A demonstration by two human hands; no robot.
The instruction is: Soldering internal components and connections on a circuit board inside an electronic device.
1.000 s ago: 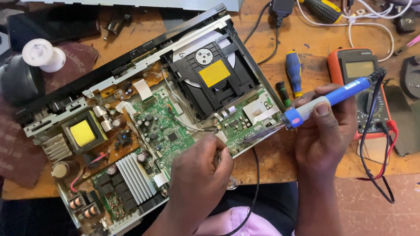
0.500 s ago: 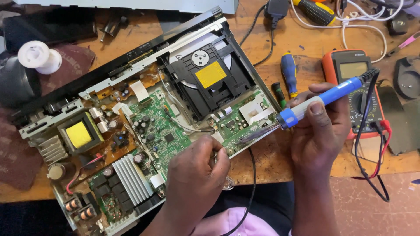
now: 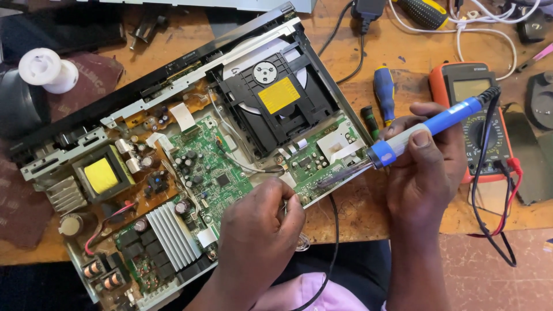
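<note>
An opened disc player (image 3: pixel 190 86) lies on the wooden bench with its green circuit board (image 3: pixel 213 173) and black disc drive (image 3: pixel 276 98) exposed. My right hand (image 3: pixel 426 173) grips a blue-handled soldering iron (image 3: pixel 438 124). The iron's metal tip (image 3: pixel 331 179) rests on the small green board at the chassis's near edge. My left hand (image 3: pixel 259 230) sits just left of the tip, fingers pinched on a thin silvery wire (image 3: pixel 300 242) that curls below the hand. The hand hides the wire's end at the board.
An orange multimeter (image 3: pixel 469 86) with black and red leads lies behind my right hand, and a blue screwdriver (image 3: pixel 385 86) lies beside the chassis. A white spool (image 3: pixel 46 69) stands at far left. A yellow transformer (image 3: pixel 101 175) and a finned heat sink (image 3: pixel 167 233) occupy the player's left part.
Both hands have stayed nearly in place, with the iron's tip still at the same edge of the board. The view has shifted slightly.
</note>
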